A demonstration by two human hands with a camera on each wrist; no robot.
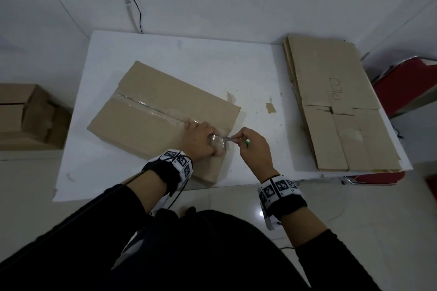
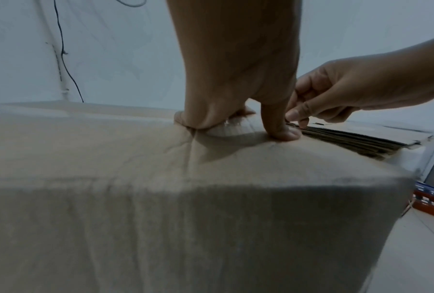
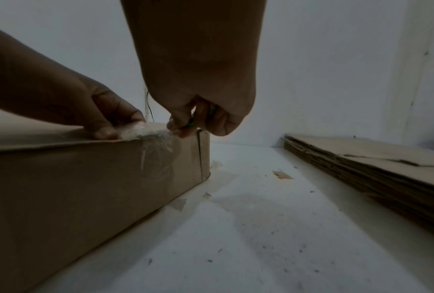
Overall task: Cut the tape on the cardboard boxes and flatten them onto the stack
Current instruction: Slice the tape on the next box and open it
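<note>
A closed cardboard box (image 1: 146, 125) lies on the white table (image 1: 260, 66), with clear tape (image 1: 151, 106) along its top seam and down its near right side (image 3: 155, 150). My left hand (image 1: 201, 137) presses on the box top by the taped edge, thumb and fingers flat on the cardboard (image 2: 281, 128). My right hand (image 1: 253, 146) grips a small cutter (image 1: 230, 140) with a green handle (image 3: 190, 124). Its blade meets the tape at the box's edge, right beside my left fingers. The stack of flattened boxes (image 1: 340, 106) lies on the table's right side.
Bits of torn tape and cardboard (image 1: 270, 107) litter the table between box and stack. More unopened boxes (image 1: 23, 116) stand on the floor to the left. A red chair (image 1: 406, 85) is beyond the stack. A black cable (image 1: 134, 2) runs down the wall.
</note>
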